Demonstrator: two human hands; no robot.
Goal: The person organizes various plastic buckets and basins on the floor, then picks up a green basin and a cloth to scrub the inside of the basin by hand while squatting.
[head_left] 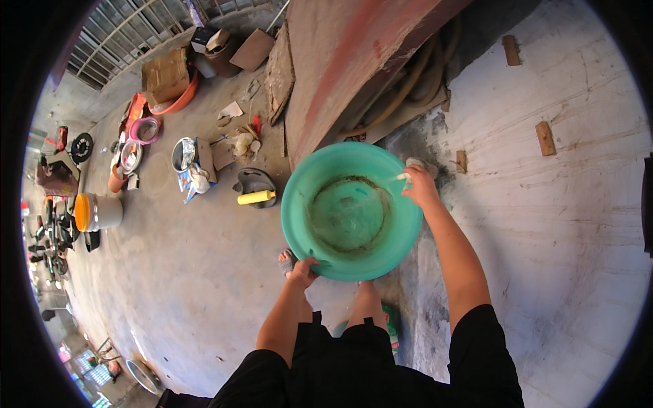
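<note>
Green basin (350, 217), seemingly already lifted; dark grime (367, 181) remains inside. Left hand (303, 269) and right hand (420, 186) curl, nearly closed, over its rim.

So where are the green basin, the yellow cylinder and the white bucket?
Green basin (351, 219): head view, its inside bottom.
Yellow cylinder (256, 197): head view, its long side.
White bucket (107, 211): head view, its side wall.

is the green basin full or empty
Not full: the green basin shows its bottom, ringed with dark grime. Whether shallow water lies there, I cannot tell.
</note>
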